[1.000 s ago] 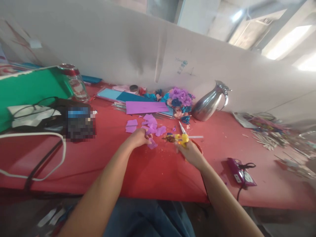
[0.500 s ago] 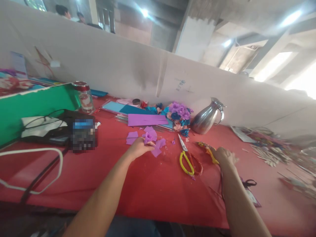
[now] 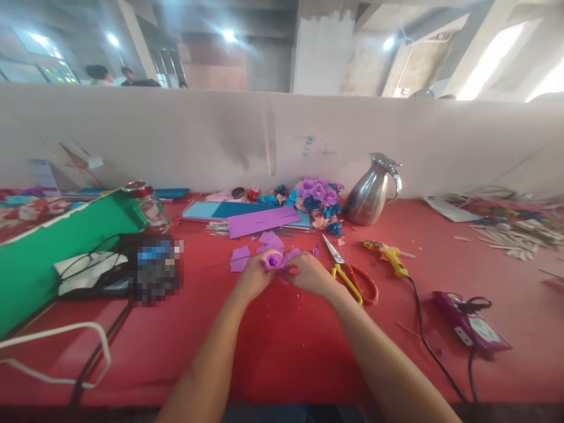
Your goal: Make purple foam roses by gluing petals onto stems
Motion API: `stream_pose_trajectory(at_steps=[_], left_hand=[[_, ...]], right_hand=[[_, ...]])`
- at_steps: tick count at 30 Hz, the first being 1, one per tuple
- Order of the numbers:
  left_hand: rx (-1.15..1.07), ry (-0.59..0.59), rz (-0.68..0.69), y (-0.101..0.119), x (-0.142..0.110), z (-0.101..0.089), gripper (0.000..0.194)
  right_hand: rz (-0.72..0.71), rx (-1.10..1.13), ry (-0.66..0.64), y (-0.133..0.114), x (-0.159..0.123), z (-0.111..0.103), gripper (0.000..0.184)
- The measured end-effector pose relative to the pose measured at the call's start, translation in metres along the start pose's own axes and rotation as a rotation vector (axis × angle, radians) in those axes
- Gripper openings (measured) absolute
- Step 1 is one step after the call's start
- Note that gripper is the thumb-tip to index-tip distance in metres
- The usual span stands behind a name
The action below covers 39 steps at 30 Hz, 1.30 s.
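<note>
Red table (image 3: 282, 352) | scissors (image 3: 336, 256), glue gun (image 3: 390, 255) | left grip (image 3: 254, 276) pinching rose (image 3: 274, 262) | right grip (image 3: 312, 274) (closure unclear)

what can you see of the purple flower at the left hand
The purple flower has petals curled around a darker centre and looks like paper. The left hand holds it over the table, its open top facing the camera. The right hand is close beside it; contact is unclear. Its underside is hidden.

Looks like a craft workshop, judging by the purple paper rose (image 3: 274, 261), scissors (image 3: 338, 259) and glue gun (image 3: 390, 256) at a red table (image 3: 282, 358). Opens beyond a partition (image 3: 176, 135) onto bare pillars (image 3: 323, 56) and ceiling lights (image 3: 228, 36).
</note>
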<state>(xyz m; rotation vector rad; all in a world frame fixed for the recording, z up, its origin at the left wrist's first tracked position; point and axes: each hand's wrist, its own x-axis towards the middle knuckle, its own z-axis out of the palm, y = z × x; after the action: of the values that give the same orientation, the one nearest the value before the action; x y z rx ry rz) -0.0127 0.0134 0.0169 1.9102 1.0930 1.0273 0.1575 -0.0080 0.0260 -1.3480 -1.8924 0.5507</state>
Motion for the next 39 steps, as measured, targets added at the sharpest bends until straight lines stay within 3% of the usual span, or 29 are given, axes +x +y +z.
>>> stream_pose_trajectory(at_steps=[3, 6, 13, 22, 30, 39], left_hand=[[-0.100, 0.084, -0.095, -0.002, -0.001, 0.001, 0.025], [-0.317, 0.157, -0.162, -0.001, -0.003, 0.003, 0.033], [-0.720, 0.212, -0.224, 0.004, -0.003, 0.008, 0.034], [-0.769, 0.286, -0.295, 0.002, -0.002, 0.019, 0.030], [-0.683, 0.253, -0.191, 0.004, -0.003, 0.025, 0.020], [-0.782, 0.295, -0.344, 0.005, -0.003, 0.034, 0.026]], right_hand=[[0.078, 0.074, -0.058, 0.011, -0.001, -0.011, 0.019], [0.229, 0.162, 0.064, 0.020, 0.000, -0.019, 0.025], [0.449, 0.757, 0.293, 0.018, 0.001, -0.022, 0.031], [0.444, 1.006, 0.373, -0.005, -0.002, -0.011, 0.030], [0.408, 1.101, 0.403, -0.011, -0.004, -0.013, 0.026], [0.385, 1.052, 0.391, -0.016, -0.006, 0.002, 0.032]])
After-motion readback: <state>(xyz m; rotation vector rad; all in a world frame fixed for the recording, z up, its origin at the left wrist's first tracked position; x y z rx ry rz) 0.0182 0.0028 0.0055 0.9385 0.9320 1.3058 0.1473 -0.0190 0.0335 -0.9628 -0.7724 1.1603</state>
